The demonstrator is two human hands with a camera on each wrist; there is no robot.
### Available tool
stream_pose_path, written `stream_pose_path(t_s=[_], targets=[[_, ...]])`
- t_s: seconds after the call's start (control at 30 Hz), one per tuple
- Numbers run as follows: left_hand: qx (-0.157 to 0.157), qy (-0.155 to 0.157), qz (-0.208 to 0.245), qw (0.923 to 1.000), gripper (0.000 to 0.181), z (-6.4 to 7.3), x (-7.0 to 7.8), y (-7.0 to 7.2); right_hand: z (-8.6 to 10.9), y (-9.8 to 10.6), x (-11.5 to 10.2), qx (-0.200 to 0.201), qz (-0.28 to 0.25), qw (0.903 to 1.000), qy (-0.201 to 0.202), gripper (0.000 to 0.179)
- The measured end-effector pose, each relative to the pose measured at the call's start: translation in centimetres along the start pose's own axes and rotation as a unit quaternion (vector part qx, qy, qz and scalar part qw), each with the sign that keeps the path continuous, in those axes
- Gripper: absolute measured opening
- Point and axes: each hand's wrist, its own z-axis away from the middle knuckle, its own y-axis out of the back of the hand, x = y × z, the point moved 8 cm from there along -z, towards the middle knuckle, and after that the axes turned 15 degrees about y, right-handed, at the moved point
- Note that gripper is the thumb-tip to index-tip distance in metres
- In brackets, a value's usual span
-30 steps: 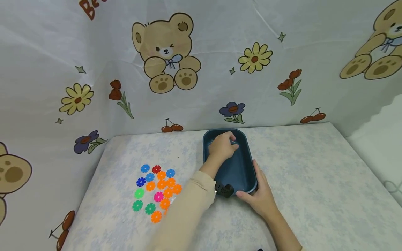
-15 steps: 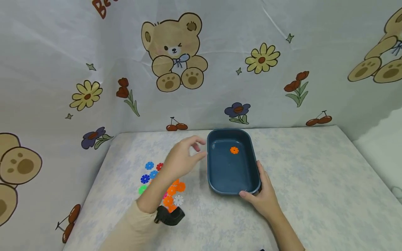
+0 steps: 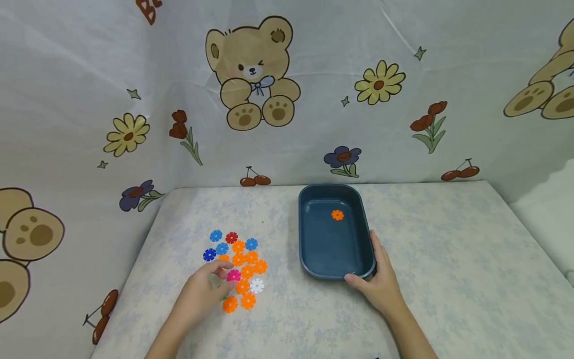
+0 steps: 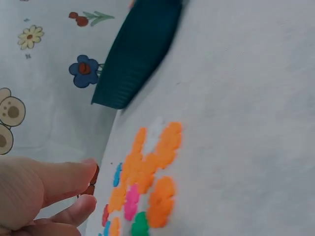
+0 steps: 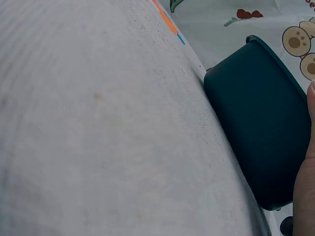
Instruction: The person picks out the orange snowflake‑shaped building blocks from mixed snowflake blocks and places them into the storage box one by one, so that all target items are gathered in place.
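My left hand (image 3: 197, 294) hovers at the near left of a group of flat notched plastic discs, thumb and forefinger apart. In the head view the pink disc (image 3: 233, 275) shows just by its fingertips; the left wrist view has the hand (image 4: 39, 191) above the table with nothing between its fingers. Some green discs are mostly hidden behind it. At the near right corner of a dark blue rectangular tray (image 3: 332, 249), my right hand (image 3: 381, 286) grips the rim and side, thumb in front. One orange disc (image 3: 338, 215) lies inside the tray, towards its far end.
Orange, blue and red discs and one white disc (image 3: 257, 285) lie on the pale table (image 3: 448, 259), left of the tray. A cloth with bear and flower prints (image 3: 314, 134) hangs behind the table's far edge.
My left hand has left the tray and moved left and nearer, over the discs. An orange disc now shows in the tray. The right hand keeps its grip; the head view has shifted slightly.
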Motion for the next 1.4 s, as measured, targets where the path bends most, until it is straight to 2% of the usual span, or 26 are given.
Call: stream_pose_path(t_s=[0.2,0.33,0.6,0.77,1.13,1.23,1.3,1.4], targets=[[0.026,-0.040,-0.083,0.9954,0.036,1.8,0.1,-2.3,0.1,0.1,0.2,-0.005,0.007,0.9999,-0.011,0.121],[0.038,-0.050,-0.125,0.9901,0.033,2.2,0.2,-3.4,0.0,0.0,0.0,-0.005,0.003,1.0000,-0.003,0.121],[0.042,-0.060,-0.149,0.9861,0.029,2.0,0.2,-4.3,-0.1,0.0,-0.1,0.001,-0.003,1.0000,0.003,0.122],[0.029,-0.070,-0.152,0.9855,0.029,2.0,0.5,-4.4,-0.1,0.0,-0.1,-0.001,-0.001,1.0000,0.001,0.122],[0.008,-0.112,-0.136,0.9844,0.026,2.7,0.9,-4.6,0.0,-0.1,-0.1,-0.002,0.001,1.0000,0.000,0.122],[-0.009,-0.118,-0.096,0.9884,0.022,2.8,1.3,-4.3,0.0,-0.1,-0.2,-0.004,-0.001,1.0000,0.000,0.121],[-0.033,-0.120,-0.050,0.9909,0.020,2.8,1.8,-4.2,0.0,-0.1,-0.3,-0.003,-0.002,1.0000,0.000,0.121],[-0.073,-0.128,0.023,0.9887,0.017,2.8,3.0,-4.0,0.0,-0.1,-0.2,-0.002,-0.003,1.0000,0.001,0.121]])
